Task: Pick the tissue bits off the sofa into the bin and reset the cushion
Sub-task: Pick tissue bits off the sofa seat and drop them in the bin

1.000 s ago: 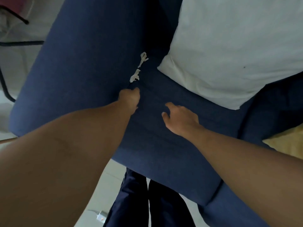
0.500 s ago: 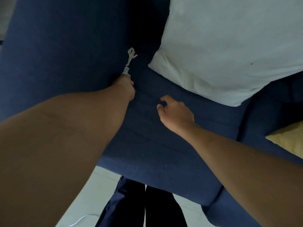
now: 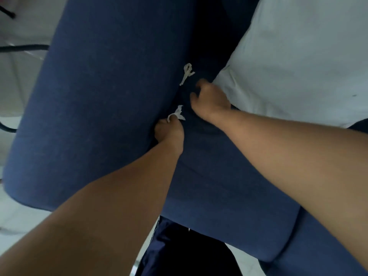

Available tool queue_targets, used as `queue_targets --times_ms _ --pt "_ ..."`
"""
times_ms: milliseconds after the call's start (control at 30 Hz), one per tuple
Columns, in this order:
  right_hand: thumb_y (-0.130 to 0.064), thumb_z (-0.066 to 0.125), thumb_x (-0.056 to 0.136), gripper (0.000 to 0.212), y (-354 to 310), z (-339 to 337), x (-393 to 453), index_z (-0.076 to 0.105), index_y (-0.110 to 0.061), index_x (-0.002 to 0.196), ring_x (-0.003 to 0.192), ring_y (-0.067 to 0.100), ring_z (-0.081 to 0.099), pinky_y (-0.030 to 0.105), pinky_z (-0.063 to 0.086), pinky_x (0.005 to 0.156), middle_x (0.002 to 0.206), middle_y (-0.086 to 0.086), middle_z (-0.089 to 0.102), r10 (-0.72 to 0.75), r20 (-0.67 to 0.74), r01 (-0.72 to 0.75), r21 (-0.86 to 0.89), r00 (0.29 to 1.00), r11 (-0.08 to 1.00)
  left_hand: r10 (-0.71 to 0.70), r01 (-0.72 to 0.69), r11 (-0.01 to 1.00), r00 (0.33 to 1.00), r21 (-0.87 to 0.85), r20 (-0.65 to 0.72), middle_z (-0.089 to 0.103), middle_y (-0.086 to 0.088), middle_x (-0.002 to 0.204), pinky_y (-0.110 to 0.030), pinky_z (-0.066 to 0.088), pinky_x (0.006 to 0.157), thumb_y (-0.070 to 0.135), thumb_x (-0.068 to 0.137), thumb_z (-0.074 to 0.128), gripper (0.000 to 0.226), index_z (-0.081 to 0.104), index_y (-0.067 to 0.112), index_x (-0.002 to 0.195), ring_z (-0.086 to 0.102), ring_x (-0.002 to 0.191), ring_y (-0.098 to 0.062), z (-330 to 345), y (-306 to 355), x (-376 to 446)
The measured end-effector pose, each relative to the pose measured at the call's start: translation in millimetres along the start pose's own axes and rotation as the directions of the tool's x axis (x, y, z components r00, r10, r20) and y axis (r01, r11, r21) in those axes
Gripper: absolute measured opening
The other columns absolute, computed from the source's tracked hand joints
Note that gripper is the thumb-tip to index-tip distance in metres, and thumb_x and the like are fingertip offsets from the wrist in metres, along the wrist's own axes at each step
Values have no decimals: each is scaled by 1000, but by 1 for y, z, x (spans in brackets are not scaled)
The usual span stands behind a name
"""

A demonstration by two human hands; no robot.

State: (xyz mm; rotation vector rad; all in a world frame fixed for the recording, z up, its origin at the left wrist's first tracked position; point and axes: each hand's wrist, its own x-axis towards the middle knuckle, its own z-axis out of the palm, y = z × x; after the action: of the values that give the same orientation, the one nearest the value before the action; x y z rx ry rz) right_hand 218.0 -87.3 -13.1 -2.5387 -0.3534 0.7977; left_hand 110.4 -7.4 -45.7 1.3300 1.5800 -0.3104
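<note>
Your left hand (image 3: 169, 129) is low in the middle of the frame, at the crease where the sofa (image 3: 103, 100) arm meets the seat. Its grip is clenched on one tissue bit (image 3: 177, 114); the white scrap sticks up out of your fingertips. So one bit is picked up, but it is not in the bin yet. No bin shows anywhere in this view, so you will have to turn and find it.

A little higher in the same crease lies a second tissue bit (image 3: 186, 73), long and curly. Nothing is touching it. It is still to be picked.

Just right of that, your right hand (image 3: 209, 100) sits on the seat with its fingers loosely curled and nothing in them. It is near the second bit but apart from it, so it looks ready to take that one.

In the upper right of the frame the white cushion (image 3: 298, 66) lies slanted, with its corner right by your right hand. It does not look reset yet.

I think you are early in the job.
</note>
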Motion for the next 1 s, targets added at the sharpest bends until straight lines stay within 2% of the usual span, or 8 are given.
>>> queue_targets --times_ms 67,200,300,500,667,767,900,1000 --pt "-31 51 100 35 -10 4 25 51 -14 131 79 17 58 30 47 63 106 9 66 17 31 -18 22 999 1000 -14 14 1000 1000 3 -13 74 -9 105 -44 60 85 34 100 49 37 73 7 109 71 95 -27 -7 -9 4" --pt "-28 59 94 61 -21 13 62 36 -19 150 113 28 61 30 48 83 135 10 59 61 89 -65 47 994 997 0 -1 999 1000 -47 -21 75 -8 103 -44 60 85 33 98 52 34 73 9 108 72 94 -26 -11 -17 6" --pt "-27 64 91 74 -24 18 77 28 -21 156 121 30 57 32 49 91 143 11 53 93 120 -99 38 988 994 1 -2 996 1000 -87 -10 74 -9 104 -45 60 86 32 98 54 32 72 8 109 71 97 -28 -8 -19 7" --pt "-26 56 100 30 -25 27 89 58 -12 127 106 24 61 31 48 79 128 11 61 140 109 -135 -50 984 990 43 -42 998 999 -43 3 74 -7 104 -32 56 71 33 99 52 33 71 7 110 70 91 -22 -3 -23 10" --pt "-26 48 100 34 -14 24 60 58 -14 131 107 24 62 28 45 78 129 9 62 106 117 -106 -7 987 994 59 -59 997 998 -56 -1 73 -6 105 -35 58 76 32 100 55 31 70 7 111 69 94 -22 -3 -23 5" --pt "-28 45 102 36 0 20 33 58 -19 134 103 20 61 27 49 81 129 5 64 40 138 -32 -63 990 998 120 -120 992 993 -31 -2 73 -5 102 -28 51 62 28 99 56 25 69 9 109 68 87 -17 -7 -25 -1" --pt "-36 42 104 35 22 8 -2 62 -17 126 77 14 51 26 31 51 110 7 67 2 129 26 -215 992 976 255 -256 962 967 95 23 72 -3 94 -26 46 57 25 98 57 21 70 10 104 64 75 -12 -15 -29 -14" --pt "-37 42 103 34 31 -2 -24 61 -18 124 73 14 50 27 28 49 107 6 66 7 157 34 -256 988 966 374 -377 903 926 209 55 68 2 84 -20 43 50 24 97 58 11 64 15 94 60 66 -8 -21 -28 -22"
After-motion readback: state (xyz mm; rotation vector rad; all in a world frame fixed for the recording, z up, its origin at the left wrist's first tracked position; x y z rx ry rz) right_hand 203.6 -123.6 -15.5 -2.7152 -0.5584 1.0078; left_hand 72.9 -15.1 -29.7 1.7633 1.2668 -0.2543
